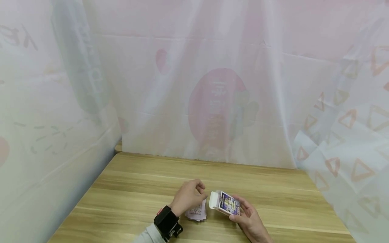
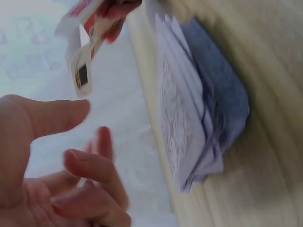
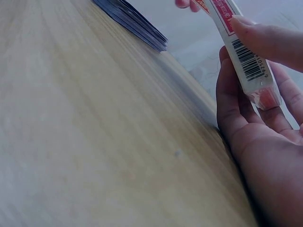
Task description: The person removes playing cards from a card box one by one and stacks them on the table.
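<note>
Right hand (image 1: 247, 219), lower centre of frame, clamped around card box (image 1: 226, 203); left hand (image 1: 188, 197) loosely curled, holding nothing, above card pile (image 1: 197, 212) on bench (image 1: 136, 189).

Wooden table (image 1: 146, 182), translucent printed curtains (image 1: 212, 101)

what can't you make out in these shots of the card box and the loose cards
- Card box print: too small in the head view; cut off by the top edge in the right wrist view, beyond its barcode.
- Whether the box is empty: its open flap end faces away.
- Pile of cards faces: blurred in the left wrist view, partly behind the left hand.
- Right hand fingers: mostly under the box.
</note>
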